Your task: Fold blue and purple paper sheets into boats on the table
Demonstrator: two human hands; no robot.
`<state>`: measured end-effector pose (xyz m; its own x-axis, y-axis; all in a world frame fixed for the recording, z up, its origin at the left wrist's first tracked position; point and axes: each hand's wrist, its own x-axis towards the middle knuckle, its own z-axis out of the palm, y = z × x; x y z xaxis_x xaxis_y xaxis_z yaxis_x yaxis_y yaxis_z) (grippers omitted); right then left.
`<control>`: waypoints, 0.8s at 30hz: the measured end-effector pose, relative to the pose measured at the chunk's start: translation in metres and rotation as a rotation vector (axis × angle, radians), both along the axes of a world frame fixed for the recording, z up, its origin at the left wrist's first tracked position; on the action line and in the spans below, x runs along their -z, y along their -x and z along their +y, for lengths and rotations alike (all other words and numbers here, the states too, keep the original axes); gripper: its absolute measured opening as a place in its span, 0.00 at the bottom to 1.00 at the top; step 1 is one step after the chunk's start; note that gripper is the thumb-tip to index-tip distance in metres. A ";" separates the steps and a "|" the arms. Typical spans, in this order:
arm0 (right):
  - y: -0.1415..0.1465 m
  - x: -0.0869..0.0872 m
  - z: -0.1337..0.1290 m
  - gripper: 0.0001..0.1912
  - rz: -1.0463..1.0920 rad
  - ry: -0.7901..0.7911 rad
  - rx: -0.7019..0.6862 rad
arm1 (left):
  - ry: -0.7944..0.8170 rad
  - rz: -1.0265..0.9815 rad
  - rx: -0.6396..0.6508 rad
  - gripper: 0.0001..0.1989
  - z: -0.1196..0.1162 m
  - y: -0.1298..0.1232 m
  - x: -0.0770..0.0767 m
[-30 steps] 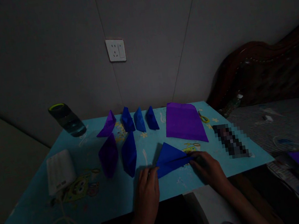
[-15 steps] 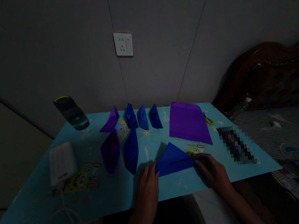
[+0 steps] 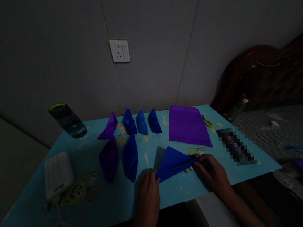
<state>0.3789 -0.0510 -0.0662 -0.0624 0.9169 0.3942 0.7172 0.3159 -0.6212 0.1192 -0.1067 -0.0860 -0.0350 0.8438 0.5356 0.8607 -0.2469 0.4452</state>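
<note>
Blue paper: a folded blue triangle [image 3: 174, 161] lies flat on the light-blue bench [image 3: 115, 200], near its front edge, between the two hands.
Left hand: the left hand [image 3: 149, 195] rests palm down on the bench, fingers together, its fingertips touching the triangle's left corner.
Right hand: the right hand [image 3: 214, 174] pinches the triangle's right corner; its fingers are clamped on the paper.
Folded boats: two larger ones, purple [image 3: 109, 163] and blue [image 3: 130, 157], stand just left of the triangle; four smaller ones [image 3: 130, 123] stand in a row behind them.
Purple sheet: a flat purple sheet [image 3: 188, 126] lies behind the triangle, apart from it.
Left side: a white power bank [image 3: 58, 173] with a cable, and a dark bottle [image 3: 68, 121] at the far corner.
Wall: a white socket [image 3: 119, 51] above the bench.
Right: a bed with a dark wooden headboard [image 3: 269, 72].
</note>
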 end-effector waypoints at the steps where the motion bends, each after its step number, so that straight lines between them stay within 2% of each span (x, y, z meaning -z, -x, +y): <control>1: 0.000 -0.001 0.001 0.12 -0.014 -0.011 -0.026 | -0.012 0.007 0.002 0.12 0.001 0.000 0.000; 8: 0.001 0.003 0.007 0.14 -0.083 0.015 -0.084 | -0.025 -0.005 0.001 0.14 0.003 0.000 -0.001; 15: 0.000 0.007 0.009 0.15 -0.181 -0.023 -0.121 | -0.010 -0.027 0.026 0.15 0.002 0.002 0.002; 19: 0.001 0.002 0.012 0.14 -0.166 -0.026 -0.153 | 0.008 -0.052 0.050 0.14 0.000 0.002 0.000; 24: 0.000 -0.011 0.012 0.15 -0.105 0.038 -0.254 | 0.010 -0.043 0.043 0.14 -0.002 0.002 -0.002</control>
